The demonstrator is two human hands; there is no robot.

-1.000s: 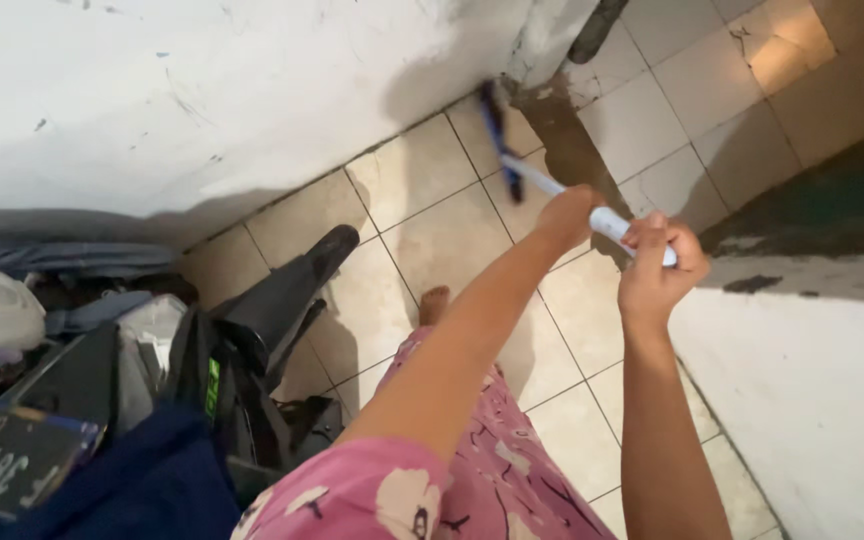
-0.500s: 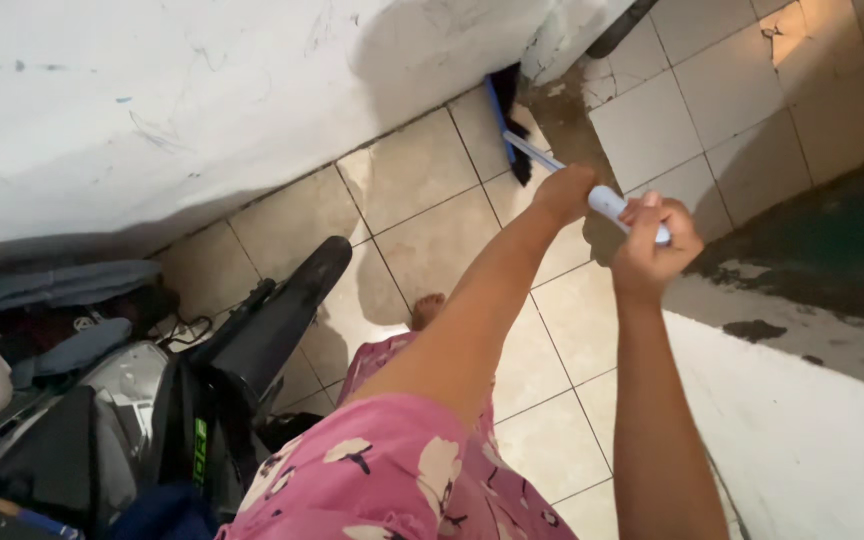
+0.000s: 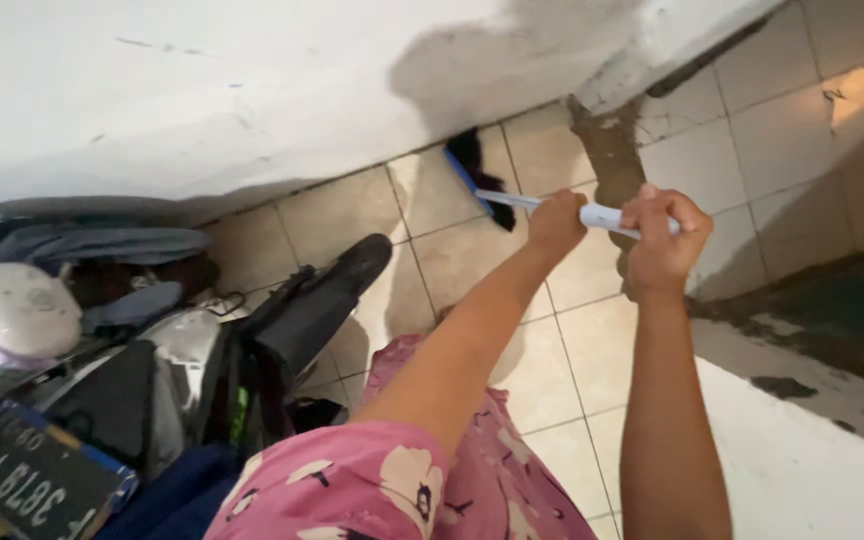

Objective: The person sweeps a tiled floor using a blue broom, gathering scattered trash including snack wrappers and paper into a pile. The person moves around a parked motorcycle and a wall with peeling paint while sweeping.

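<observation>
Both my hands grip the pale handle of a broom (image 3: 600, 215). My left hand (image 3: 556, 222) holds it lower down, toward the head. My right hand (image 3: 665, 238) is closed around the upper end. The broom's blue head with dark bristles (image 3: 474, 172) rests on the beige tiled floor (image 3: 457, 250), close against the foot of the white wall (image 3: 252, 90). I wear a pink flowered garment (image 3: 392, 480).
A parked motorbike (image 3: 182, 370) with a black seat and rear plate fills the lower left, with a pale helmet (image 3: 17, 310) beside it. A low white ledge (image 3: 812, 460) runs at the lower right. A dark wet patch (image 3: 832, 300) lies beyond it.
The broom head has slid left along the wall base, away from the corner. Both hands have shifted slightly right and level with each other. The camera has tilted, showing more of the motorbike.
</observation>
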